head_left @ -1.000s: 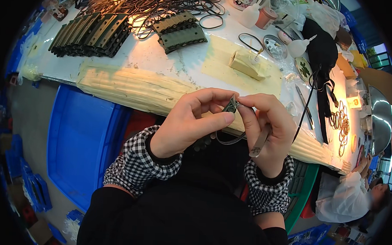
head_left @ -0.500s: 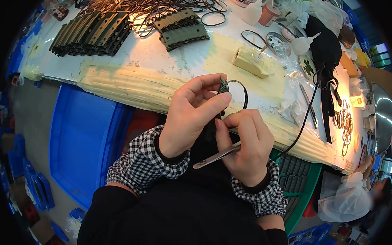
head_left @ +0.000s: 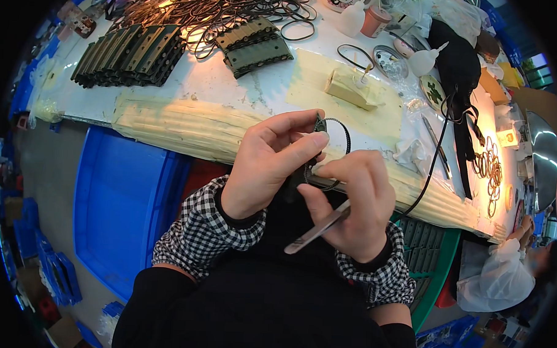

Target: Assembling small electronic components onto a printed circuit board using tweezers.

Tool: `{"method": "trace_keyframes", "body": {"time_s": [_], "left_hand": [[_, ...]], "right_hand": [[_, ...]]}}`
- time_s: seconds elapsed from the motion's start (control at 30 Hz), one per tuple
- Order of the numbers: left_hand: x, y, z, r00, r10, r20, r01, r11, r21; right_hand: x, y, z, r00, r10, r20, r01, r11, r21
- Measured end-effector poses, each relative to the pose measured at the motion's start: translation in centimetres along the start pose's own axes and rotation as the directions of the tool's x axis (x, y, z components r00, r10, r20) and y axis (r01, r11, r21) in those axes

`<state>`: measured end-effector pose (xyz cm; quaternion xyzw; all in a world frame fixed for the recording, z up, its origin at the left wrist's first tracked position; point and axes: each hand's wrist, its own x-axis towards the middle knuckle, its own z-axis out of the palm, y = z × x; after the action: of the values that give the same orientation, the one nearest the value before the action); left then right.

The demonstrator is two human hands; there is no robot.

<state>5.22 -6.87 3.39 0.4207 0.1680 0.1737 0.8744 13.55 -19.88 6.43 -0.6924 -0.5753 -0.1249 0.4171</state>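
Between the thumb and fingers of my left hand (head_left: 260, 167) is a small dark green part (head_left: 321, 124), mostly covered by the fingertips. A thin black cord (head_left: 348, 138) loops out from it to the right and curves back down by my right hand (head_left: 364, 207). That hand keeps metal tweezers (head_left: 316, 235) tucked against its palm, their end sticking out to the lower left. Its index finger reaches to the lower end of the green part, while the thumb stands apart from the index finger. Both hands are above my lap, at the front edge of the table.
A yellowish block (head_left: 353, 91) sits on the white table (head_left: 226, 89). Rows of dark green strips (head_left: 132, 55) and a heap of black cord loops (head_left: 216, 12) lie at the back left. A blue bin (head_left: 115, 199) stands below left, a green crate (head_left: 432, 259) below right. Another person (head_left: 495, 280) sits far right.
My right thumb has come away from the index finger and the cord, and that hand has turned slightly, swinging the tweezers down. The left hand has barely moved and still pinches the green part.
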Motion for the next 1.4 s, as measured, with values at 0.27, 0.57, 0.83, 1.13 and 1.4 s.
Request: {"method": "trace_keyframes", "body": {"time_s": [0.27,0.57,0.83,1.13,1.4], "left_hand": [[-0.2,0.5,-0.6,0.971,-0.03,0.237,-0.022,0.977,0.212],[-0.6,0.4,-0.8,0.956,-0.093,0.278,0.021,0.968,0.251],[-0.6,0.8,-1.2,0.93,-0.171,0.324,0.059,0.943,0.327],[-0.6,0.7,-1.4,0.923,-0.202,0.327,0.098,0.946,0.308],[-0.5,0.7,-1.3,0.934,-0.162,0.319,0.058,0.949,0.31]], "right_hand": [[1.5,1.2,-2.2,0.96,0.258,0.111,-0.276,0.94,0.199],[0.6,1.2,-1.4,0.988,0.154,-0.003,-0.152,0.977,0.148],[-0.5,0.7,-0.5,0.934,0.355,-0.044,-0.324,0.89,0.32],[-1.0,1.2,-0.3,0.918,0.396,-0.038,-0.349,0.849,0.397],[-0.6,1.3,-1.1,0.953,0.304,0.022,-0.298,0.916,0.269]]}}
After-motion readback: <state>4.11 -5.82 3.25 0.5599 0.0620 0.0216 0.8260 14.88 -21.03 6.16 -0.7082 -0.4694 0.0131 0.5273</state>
